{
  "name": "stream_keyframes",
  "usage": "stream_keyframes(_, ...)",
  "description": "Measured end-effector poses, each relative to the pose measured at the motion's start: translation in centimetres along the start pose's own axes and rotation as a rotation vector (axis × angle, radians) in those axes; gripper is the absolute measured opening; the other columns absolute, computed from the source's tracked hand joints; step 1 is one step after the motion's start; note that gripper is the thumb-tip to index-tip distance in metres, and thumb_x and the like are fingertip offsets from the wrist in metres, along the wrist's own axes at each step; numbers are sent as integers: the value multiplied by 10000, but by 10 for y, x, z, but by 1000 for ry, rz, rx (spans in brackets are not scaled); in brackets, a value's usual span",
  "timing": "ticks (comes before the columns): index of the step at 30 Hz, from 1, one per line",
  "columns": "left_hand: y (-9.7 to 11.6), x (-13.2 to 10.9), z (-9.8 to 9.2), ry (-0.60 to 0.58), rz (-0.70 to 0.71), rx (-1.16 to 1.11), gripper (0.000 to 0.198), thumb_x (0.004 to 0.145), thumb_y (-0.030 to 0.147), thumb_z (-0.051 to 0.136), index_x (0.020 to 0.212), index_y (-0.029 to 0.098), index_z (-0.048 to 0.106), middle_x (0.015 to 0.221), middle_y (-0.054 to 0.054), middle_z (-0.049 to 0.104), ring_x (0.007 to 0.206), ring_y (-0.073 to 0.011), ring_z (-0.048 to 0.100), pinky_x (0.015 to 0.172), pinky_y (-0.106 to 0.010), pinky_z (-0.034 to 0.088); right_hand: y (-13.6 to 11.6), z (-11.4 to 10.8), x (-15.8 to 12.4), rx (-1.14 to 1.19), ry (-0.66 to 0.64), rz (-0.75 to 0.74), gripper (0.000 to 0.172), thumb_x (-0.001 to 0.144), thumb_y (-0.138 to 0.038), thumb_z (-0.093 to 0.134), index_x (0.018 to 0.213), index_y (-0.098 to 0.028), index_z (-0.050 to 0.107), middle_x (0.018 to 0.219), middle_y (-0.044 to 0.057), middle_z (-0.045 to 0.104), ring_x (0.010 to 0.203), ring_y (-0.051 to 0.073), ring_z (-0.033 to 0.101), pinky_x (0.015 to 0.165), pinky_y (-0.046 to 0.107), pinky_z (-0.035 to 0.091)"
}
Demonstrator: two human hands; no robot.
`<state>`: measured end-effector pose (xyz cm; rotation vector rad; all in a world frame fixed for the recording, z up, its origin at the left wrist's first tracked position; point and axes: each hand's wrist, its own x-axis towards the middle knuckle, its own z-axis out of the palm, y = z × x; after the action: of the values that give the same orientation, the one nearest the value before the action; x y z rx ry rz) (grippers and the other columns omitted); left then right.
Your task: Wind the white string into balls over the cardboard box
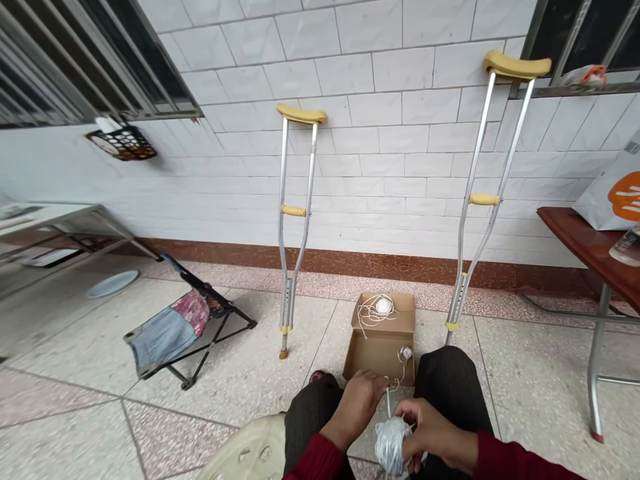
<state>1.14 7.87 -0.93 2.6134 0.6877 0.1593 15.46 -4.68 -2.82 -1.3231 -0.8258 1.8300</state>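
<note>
My right hand wraps around a ball of pale grey-white string held above my lap. A taut strand rises from the ball into the fingers of my left hand, which pinches it. Just beyond my hands, an open cardboard box sits on the floor. Loose white cord and a small white coil lie in it, and a second small white bundle hangs on a cord near the front. Part of the ball is hidden by my right hand.
Two aluminium crutches stand against the tiled wall. A low folding seat lies to the left, and a plastic stool sits by my knee. A red-topped table with a white bag stands at the right.
</note>
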Motion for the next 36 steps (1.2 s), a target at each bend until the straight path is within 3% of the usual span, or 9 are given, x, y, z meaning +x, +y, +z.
stream_keyframes(5, 5, 21, 5, -25, 11, 114, 266, 934, 203, 463, 729, 167, 629, 749, -36, 667, 744, -170, 608, 762, -291, 403, 6, -15, 15, -152, 98, 5, 408, 428, -120, 758, 766, -185, 540, 593, -85, 560, 373, 72, 477, 365, 182, 368)
stream_keyframes(12, 30, 40, -15, 69, 3, 225, 236, 895, 125, 462, 726, 157, 624, 709, -48, 650, 691, -183, 591, 763, -334, 409, -27, -57, 48, -374, 488, 3, 286, 493, -148, 704, 667, -182, 479, 510, -92, 488, 347, 79, 457, 332, 173, 284)
stream_keyframes(15, 37, 42, -16, 98, 19, 241, 274, 910, 126, 409, 733, 155, 616, 695, -59, 648, 671, -192, 588, 762, -351, 415, -41, -66, 62, -320, 573, -17, 268, 507, -156, 684, 682, -181, 483, 490, -88, 494, 348, 82, 461, 331, 170, 270)
stream_keyframes(18, 38, 36, -13, 138, -7, 181, 300, 929, 154, 374, 752, 167, 615, 707, -64, 654, 683, -200, 595, 718, -331, 424, -53, -63, 67, -101, 619, -31, 216, 548, -184, 629, 701, -187, 476, 450, -90, 483, 331, 72, 423, 326, 164, 259)
stream_keyframes(22, 31, 11, -6, 154, -76, -28, 348, 944, 229, 346, 700, 190, 590, 669, -37, 642, 653, -172, 596, 627, -265, 423, -69, -44, 55, 61, 516, -188, 233, 511, -198, 625, 694, -183, 482, 461, -92, 497, 300, 45, 343, 302, 166, 204)
stream_keyframes(28, 23, -30, 11, 141, -87, -261, 360, 929, 298, 345, 698, 215, 609, 685, -23, 654, 703, -176, 610, 725, -276, 473, -87, -10, 13, 247, 416, -336, 278, 616, -341, 636, 803, -151, 559, 538, -73, 497, 318, 14, 277, 317, 173, 145)
stream_keyframes(32, 19, -41, 4, 159, -67, -310, 335, 924, 273, 359, 778, 204, 652, 781, -63, 677, 786, -200, 626, 765, -301, 491, -79, 21, -22, 146, 197, -265, 247, 596, -261, 688, 797, -142, 608, 558, -64, 518, 341, 14, 302, 323, 166, 183)
stream_keyframes(36, 9, -39, -22, 113, 90, -221, 315, 943, 231, 367, 827, 196, 658, 823, -57, 684, 830, -189, 627, 897, -353, 451, -50, 35, -37, -163, -63, -46, 140, 539, -154, 702, 649, -154, 615, 474, -75, 500, 326, 31, 331, 303, 157, 185)
